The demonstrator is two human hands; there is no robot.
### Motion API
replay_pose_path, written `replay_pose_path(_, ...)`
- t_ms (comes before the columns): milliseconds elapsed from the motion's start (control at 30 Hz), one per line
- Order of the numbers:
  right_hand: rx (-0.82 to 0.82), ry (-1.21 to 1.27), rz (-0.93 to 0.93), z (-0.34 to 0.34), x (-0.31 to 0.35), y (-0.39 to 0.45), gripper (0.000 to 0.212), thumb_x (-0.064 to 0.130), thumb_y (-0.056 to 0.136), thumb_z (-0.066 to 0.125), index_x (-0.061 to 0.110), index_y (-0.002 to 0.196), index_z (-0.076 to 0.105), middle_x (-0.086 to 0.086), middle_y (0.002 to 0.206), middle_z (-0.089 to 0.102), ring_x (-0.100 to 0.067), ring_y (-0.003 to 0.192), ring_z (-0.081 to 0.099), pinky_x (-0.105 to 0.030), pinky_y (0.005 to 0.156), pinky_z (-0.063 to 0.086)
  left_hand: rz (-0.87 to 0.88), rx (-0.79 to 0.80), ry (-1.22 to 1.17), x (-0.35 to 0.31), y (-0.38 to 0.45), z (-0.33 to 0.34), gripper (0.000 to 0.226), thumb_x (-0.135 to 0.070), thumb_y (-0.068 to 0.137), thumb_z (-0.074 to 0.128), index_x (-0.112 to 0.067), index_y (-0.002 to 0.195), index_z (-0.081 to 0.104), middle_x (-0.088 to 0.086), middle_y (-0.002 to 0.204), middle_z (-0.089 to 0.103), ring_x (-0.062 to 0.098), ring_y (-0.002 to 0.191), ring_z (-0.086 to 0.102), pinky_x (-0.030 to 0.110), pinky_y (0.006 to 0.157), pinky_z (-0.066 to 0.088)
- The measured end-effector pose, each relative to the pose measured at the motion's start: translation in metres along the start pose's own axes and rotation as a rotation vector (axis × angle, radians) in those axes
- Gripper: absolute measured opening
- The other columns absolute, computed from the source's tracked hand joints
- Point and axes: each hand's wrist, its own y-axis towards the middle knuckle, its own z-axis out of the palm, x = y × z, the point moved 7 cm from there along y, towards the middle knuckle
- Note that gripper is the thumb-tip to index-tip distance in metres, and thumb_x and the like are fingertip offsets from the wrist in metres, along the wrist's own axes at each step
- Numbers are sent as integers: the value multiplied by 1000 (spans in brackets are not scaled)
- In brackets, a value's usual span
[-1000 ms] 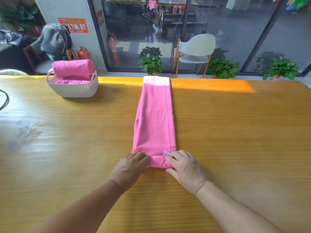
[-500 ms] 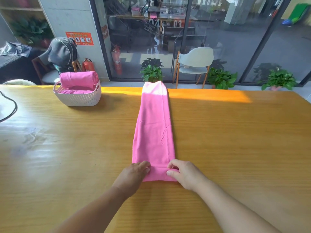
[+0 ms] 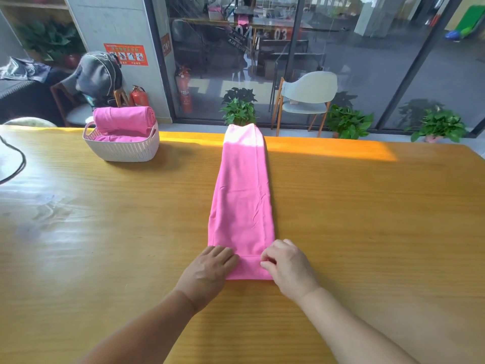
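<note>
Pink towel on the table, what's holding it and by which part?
The pink towel is held by its rolled near end: the left hand grips the left corner, and the right hand pinches the right corner.

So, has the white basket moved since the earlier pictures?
No. The basket stands as before near the table's far edge, left of the pink towel.

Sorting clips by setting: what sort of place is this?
Probably an office or shared workspace: a long wooden table beside glass walls, a fire extinguisher by the pillar, and potted plants along the floor.
</note>
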Motion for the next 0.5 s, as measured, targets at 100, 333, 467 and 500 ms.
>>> replay_pose_path(100,-74,-179,-196,2,20,-13,12,27,87,58,23,80,67,11,81,57,-13,81,51,-32,74,51,-28,11,-35,0,-10,-1,30,-37,86,54,-18,103,68,-6,97,62,14,87,59,29,82,49)
replay_pose_path(333,91,-310,-122,7,25,-11,37,41,65,81,26,92,61,9,92,57,-16,89,55,-31,80,52,-76,60,-64,9,-3,1,31,-45,82,51,-23,97,67,-11,90,66,9,81,64,24,73,55)
replay_pose_path(467,174,-364,-141,1,33,4,18,33,82,68,19,94,64,1,97,61,-21,98,53,-38,92,47,-135,85,-126,14,-1,-1,30,-41,87,41,-26,91,66,-16,83,67,6,73,64,21,67,54)
replay_pose_path(500,237,-375,-119,0,30,8,19,35,89,60,19,97,64,0,103,62,-22,103,51,-37,97,42,-143,111,-155,13,1,-1,30,-40,88,40,-27,88,67,-18,79,66,5,69,63,20,64,54)
